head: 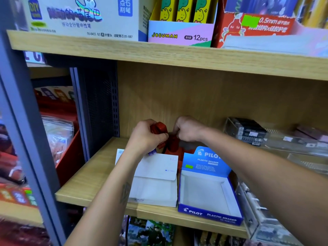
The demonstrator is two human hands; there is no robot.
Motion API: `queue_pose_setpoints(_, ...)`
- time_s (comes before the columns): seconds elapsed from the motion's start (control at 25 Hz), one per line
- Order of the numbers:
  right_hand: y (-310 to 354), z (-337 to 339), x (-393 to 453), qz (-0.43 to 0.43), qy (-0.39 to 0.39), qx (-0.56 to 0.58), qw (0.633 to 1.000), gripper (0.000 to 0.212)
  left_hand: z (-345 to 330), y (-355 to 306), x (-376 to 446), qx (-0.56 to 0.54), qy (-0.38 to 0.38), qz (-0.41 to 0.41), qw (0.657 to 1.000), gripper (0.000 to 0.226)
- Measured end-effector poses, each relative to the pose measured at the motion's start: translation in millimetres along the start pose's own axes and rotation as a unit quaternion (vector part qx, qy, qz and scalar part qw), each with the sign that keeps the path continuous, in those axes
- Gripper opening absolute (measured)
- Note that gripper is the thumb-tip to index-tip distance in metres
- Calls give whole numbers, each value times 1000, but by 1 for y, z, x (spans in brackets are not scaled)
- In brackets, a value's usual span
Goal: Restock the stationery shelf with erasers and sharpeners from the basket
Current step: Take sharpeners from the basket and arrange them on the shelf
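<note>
Both my hands reach deep into the wooden shelf (pixel 92 176). My left hand (pixel 147 135) grips a red sharpener (pixel 159 128) lifted above the shelf board. My right hand (pixel 188 129) has its fingers curled around the top of a second red sharpener (pixel 173 144) that stands behind the boxes. In front of them lies a white carton (pixel 156 180) with its flap folded open. Right of it sits a blue Pilot plastic eraser display box (pixel 209 192), whose visible inside is bare. No basket is in view.
Clear acrylic trays (pixel 266 139) with small dark items stand at the right. Pen boxes fill the upper shelf (pixel 159 52). A grey perforated metal post (pixel 99 103) bounds the shelf at the left, with red bins of goods beyond it.
</note>
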State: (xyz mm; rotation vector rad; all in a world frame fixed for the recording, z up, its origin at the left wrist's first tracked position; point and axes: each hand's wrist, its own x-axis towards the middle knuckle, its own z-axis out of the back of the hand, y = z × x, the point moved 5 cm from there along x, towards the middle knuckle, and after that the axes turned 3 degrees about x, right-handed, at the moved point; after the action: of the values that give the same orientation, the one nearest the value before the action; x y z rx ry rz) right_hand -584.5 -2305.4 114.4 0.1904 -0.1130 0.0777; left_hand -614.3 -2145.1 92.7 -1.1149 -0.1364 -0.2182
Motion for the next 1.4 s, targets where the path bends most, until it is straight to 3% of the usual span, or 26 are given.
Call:
queue_pose_setpoints(0.16, -3, 15, -15, 8, 8, 73, 997, 39, -3, 2, -3, -13, -2, -4, 1000, 24)
queue_pose_setpoints(0.32, 7, 28, -21, 8, -38, 166, 985, 25, 0, 2, -3, -26, -31, -6, 999, 28)
queue_pose_setpoints(0.44, 19, 22, -29, -1, 34, 381, 924, 19, -2, 2, -1, -20, -37, -28, 999, 28)
queue_pose_setpoints(0.56, 16, 19, -34, -4, 106, 477, 872, 26, -1, 2, 0, 11, -50, -42, 998, 28)
queue_pose_setpoints(0.72, 14, 19, -32, 17, 82, 433, 898, 34, -5, -1, -2, 21, -36, -62, 997, 24)
queue_pose_setpoints(0.84, 4, 25, -29, -1, 20, 454, 891, 28, -2, 2, -2, -62, -27, -22, 998, 30)
queue_pose_setpoints(1.04, -10, 27, -34, -16, 15, 599, 801, 30, -2, 5, -3, -197, -12, 31, 980, 23)
queue_pose_setpoints(1.08, -10, 26, -35, -13, 25, 582, 813, 30, -4, 5, -4, -230, -9, 35, 973, 23)
queue_pose_setpoints(1.2, -9, 23, -37, 42, 47, 378, 924, 43, -4, 2, -4, -254, -30, 30, 966, 24)
queue_pose_setpoints(1.32, 1, 21, -40, 99, 75, 303, 945, 67, -7, -2, -6, -195, -27, 8, 980, 23)
queue_pose_setpoints(1.4, 8, 24, -37, 124, 49, 245, 960, 58, -7, -2, -6, -153, -29, 4, 988, 22)
